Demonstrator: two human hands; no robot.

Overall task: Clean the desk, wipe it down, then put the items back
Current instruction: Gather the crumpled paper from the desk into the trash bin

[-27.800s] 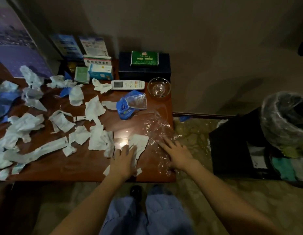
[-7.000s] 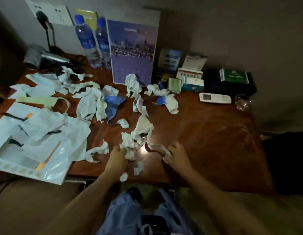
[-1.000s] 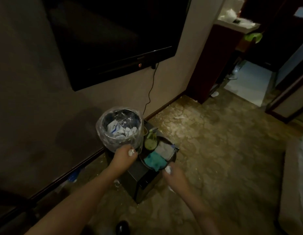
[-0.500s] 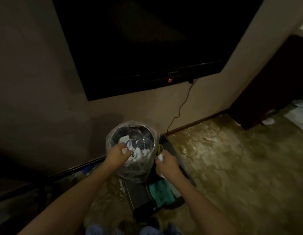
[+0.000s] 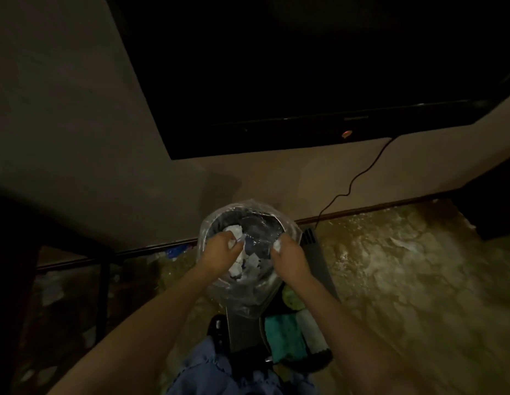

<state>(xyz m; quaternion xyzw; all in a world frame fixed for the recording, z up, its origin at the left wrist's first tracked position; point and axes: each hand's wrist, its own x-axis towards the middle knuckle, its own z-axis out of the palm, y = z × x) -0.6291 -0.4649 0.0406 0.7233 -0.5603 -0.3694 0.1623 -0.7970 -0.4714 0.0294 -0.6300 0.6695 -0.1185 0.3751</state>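
A round trash bin (image 5: pixel 249 292) lined with a clear plastic bag stands on the floor by the wall, with white and blue paper scraps (image 5: pixel 245 262) piled inside. Both of my hands are over its mouth. My left hand (image 5: pixel 219 252) grips a wad of white paper scraps (image 5: pixel 233 231) above the bin's left side. My right hand (image 5: pixel 288 256) holds a small white paper wad (image 5: pixel 277 245) at the bin's right rim. The desk is out of view.
A dark wall-mounted TV (image 5: pixel 319 67) hangs above, its cable (image 5: pixel 356 178) running down to the skirting. A black tray (image 5: pixel 298 337) with a teal cloth and a white roll sits right of the bin. A dark table leg (image 5: pixel 104 295) stands at left. Paper bits litter the floor.
Both hands came from beside the bin to over its mouth, still carrying the paper wads. The camera tilted down and closer to the bin.
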